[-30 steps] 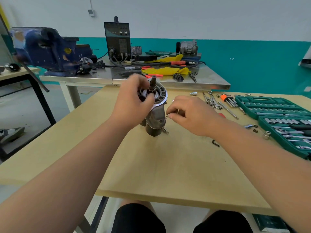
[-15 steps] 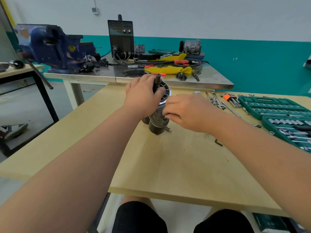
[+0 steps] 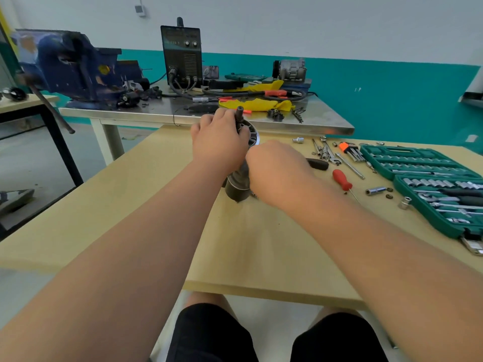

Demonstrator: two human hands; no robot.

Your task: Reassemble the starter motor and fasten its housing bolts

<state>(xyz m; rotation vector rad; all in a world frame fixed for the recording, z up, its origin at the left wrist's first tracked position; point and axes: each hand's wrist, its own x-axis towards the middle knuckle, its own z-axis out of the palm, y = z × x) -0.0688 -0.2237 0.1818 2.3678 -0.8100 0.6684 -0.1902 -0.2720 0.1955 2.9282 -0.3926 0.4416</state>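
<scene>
The starter motor [image 3: 236, 188] stands upright on the wooden table [image 3: 261, 244], its dark cylindrical body down and its shaft [image 3: 239, 112] pointing up. My left hand [image 3: 218, 142] grips the upper housing from the left. My right hand [image 3: 274, 168] is closed against the motor's right side, below the silver flange [image 3: 254, 137]. In the earlier frames it pinched a thin long bolt; its fingers now hide whatever it holds.
Right of the motor lie a black-handled tool [image 3: 317, 163], a red screwdriver [image 3: 342, 180], hex keys [image 3: 351, 150], loose sockets [image 3: 375, 190] and nuts, and an open green socket set [image 3: 428, 184]. A steel bench [image 3: 209, 113] behind carries a blue vise [image 3: 70, 69] and a welder [image 3: 182, 56].
My right hand has moved left from beside the motor until it presses against its right side, hiding the thin bolt. My left hand shifted its grip over the top housing.
</scene>
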